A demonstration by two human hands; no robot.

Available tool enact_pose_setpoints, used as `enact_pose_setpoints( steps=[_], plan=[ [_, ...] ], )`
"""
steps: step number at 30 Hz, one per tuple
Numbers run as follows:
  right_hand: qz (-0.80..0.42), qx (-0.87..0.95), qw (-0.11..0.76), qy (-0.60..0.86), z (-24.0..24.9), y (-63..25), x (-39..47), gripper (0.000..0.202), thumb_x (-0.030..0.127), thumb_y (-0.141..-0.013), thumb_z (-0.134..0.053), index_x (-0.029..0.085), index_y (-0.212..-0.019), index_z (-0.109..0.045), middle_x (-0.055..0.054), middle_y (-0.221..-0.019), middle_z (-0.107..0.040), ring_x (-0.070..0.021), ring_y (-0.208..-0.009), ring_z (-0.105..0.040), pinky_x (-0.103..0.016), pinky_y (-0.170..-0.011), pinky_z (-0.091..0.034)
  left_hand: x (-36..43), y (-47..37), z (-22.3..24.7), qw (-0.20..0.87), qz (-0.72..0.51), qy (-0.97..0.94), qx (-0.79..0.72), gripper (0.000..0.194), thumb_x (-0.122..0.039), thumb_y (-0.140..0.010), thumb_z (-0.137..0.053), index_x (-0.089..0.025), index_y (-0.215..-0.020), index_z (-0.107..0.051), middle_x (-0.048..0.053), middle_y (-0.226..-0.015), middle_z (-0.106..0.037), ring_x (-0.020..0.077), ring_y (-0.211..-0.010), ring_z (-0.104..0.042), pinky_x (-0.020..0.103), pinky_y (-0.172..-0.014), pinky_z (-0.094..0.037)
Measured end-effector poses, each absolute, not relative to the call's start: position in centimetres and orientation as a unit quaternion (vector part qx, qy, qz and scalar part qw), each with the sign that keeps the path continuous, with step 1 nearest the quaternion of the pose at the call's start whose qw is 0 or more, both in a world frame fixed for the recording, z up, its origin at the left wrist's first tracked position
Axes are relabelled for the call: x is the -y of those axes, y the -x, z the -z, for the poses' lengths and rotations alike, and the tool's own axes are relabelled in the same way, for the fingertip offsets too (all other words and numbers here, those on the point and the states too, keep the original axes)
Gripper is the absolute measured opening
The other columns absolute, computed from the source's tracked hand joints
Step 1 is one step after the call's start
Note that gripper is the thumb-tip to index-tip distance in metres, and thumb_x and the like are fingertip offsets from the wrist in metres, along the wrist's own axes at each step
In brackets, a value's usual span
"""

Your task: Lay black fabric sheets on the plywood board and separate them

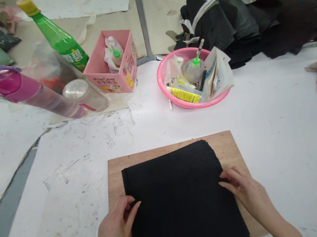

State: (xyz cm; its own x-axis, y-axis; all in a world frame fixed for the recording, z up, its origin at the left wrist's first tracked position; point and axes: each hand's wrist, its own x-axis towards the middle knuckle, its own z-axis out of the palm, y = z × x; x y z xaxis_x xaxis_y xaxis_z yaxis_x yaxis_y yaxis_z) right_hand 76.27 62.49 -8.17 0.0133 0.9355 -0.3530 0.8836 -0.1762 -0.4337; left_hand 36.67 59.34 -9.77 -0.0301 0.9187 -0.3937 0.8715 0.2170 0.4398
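Note:
A stack of black cloth pieces (178,199) lies on a wooden board (226,143), its lower end running out of view. My left hand (117,224) is at the stack's left edge, thumb and fingers closed in a pinch on the cloth. On the opposite edge my right hand (247,190) pinches the cloth with thumb and forefinger. The stack's upper right corner is curved, and several layers show along that edge.
Behind the board is a pink basin (173,100) with a yellow tube, papers and a jar. Left of it stand a pink box (112,82), a green bottle (60,42), a glass jar (88,97) and a purple bottle (30,88). Tied black cloth bundles (239,27) lie at back right.

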Motion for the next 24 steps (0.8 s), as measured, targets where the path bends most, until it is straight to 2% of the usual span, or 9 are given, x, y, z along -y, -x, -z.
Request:
enact_pose_setpoints(
  steps=[3, 6, 9, 12, 15, 18, 21, 24],
  plan=[
    [-0.303, 0.658, 0.027, 0.688, 8.1, -76.3, -62.6, 0.018, 0.045, -0.087, -0.052, 0.028, -0.082, -0.057, 0.004, -0.087, -0.062, -0.0126, -0.066, -0.061, -0.024, -0.054, -0.048, -59.7, -36.8, 9.4, 0.276, -0.047, -0.647, -0.709, 0.026, -0.049, -0.089, -0.05, -0.027, -0.101, -0.053, 0.0, -0.095, -0.061, 0.0181, -0.081, -0.063, 0.031, -0.069, -0.052],
    [-0.299, 0.687, 0.029, 0.661, 8.0, -76.5, -62.3, 0.015, 0.04, -0.089, -0.05, 0.027, -0.083, -0.055, 0.001, -0.091, -0.061, -0.0147, -0.076, -0.062, -0.027, -0.063, -0.05, -60.2, -37.0, 9.0, 0.224, -0.055, -0.683, -0.693, 0.026, -0.043, -0.091, -0.049, -0.026, -0.109, -0.053, 0.005, -0.106, -0.059, 0.0228, -0.094, -0.061, 0.037, -0.078, -0.053],
    [-0.291, 0.719, 0.078, 0.626, 8.1, -76.8, -61.5, 0.011, 0.036, -0.09, -0.05, 0.027, -0.087, -0.055, -0.003, -0.101, -0.061, -0.019, -0.095, -0.061, -0.031, -0.077, -0.051, -60.7, -37.1, 8.9, 0.194, -0.063, -0.727, -0.656, 0.024, -0.036, -0.092, -0.05, -0.024, -0.112, -0.055, 0.007, -0.108, -0.056, 0.025, -0.101, -0.057, 0.042, -0.086, -0.052],
    [-0.303, 0.719, 0.13, 0.612, 8.2, -77.3, -60.4, 0.007, 0.032, -0.088, -0.052, 0.026, -0.087, -0.056, -0.004, -0.109, -0.062, -0.0208, -0.104, -0.059, -0.032, -0.083, -0.051, -61.2, -37.1, 8.7, 0.197, -0.063, -0.76, -0.616, 0.024, -0.029, -0.092, -0.05, -0.022, -0.115, -0.055, 0.009, -0.11, -0.055, 0.0246, -0.102, -0.055, 0.043, -0.087, -0.051],
    [-0.334, 0.689, 0.157, 0.624, 8.6, -77.9, -59.2, 0.008, 0.031, -0.087, -0.055, 0.027, -0.093, -0.059, -0.004, -0.109, -0.064, -0.021, -0.105, -0.06, -0.031, -0.086, -0.052, -61.6, -37.1, 8.4, 0.202, -0.054, -0.784, -0.584, 0.028, -0.021, -0.092, -0.047, -0.023, -0.119, -0.054, 0.009, -0.112, -0.054, 0.0245, -0.104, -0.054, 0.044, -0.087, -0.051],
    [-0.356, 0.662, 0.173, 0.637, 9.0, -78.5, -58.1, 0.016, 0.033, -0.085, -0.059, 0.028, -0.1, -0.06, -0.002, -0.107, -0.066, -0.02, -0.102, -0.063, -0.027, -0.085, -0.053, -61.9, -37.0, 8.1, 0.199, -0.028, -0.808, -0.554, 0.04, -0.011, -0.09, -0.046, -0.028, -0.125, -0.052, 0.009, -0.117, -0.051, 0.0257, -0.113, -0.049, 0.047, -0.092, -0.049],
    [-0.37, 0.641, 0.188, 0.646, 9.1, -78.7, -57.8, 0.017, 0.035, -0.084, -0.061, 0.028, -0.098, -0.061, -0.002, -0.105, -0.068, -0.0187, -0.099, -0.064, -0.024, -0.083, -0.054, -62.1, -36.9, 8.0, 0.199, -0.002, -0.825, -0.529, 0.052, -0.001, -0.086, -0.044, -0.032, -0.128, -0.05, 0.008, -0.122, -0.048, 0.0267, -0.12, -0.044, 0.049, -0.097, -0.046],
    [-0.385, 0.624, 0.204, 0.649, 8.8, -78.4, -58.0, 0.018, 0.038, -0.082, -0.062, 0.027, -0.097, -0.063, -0.003, -0.103, -0.07, -0.0191, -0.097, -0.066, -0.025, -0.084, -0.054, -62.3, -36.9, 7.9, 0.21, 0.015, -0.833, -0.511, 0.052, 0.001, -0.085, -0.044, -0.031, -0.126, -0.052, 0.007, -0.122, -0.048, 0.0269, -0.12, -0.043, 0.049, -0.098, -0.046]
  ],
)
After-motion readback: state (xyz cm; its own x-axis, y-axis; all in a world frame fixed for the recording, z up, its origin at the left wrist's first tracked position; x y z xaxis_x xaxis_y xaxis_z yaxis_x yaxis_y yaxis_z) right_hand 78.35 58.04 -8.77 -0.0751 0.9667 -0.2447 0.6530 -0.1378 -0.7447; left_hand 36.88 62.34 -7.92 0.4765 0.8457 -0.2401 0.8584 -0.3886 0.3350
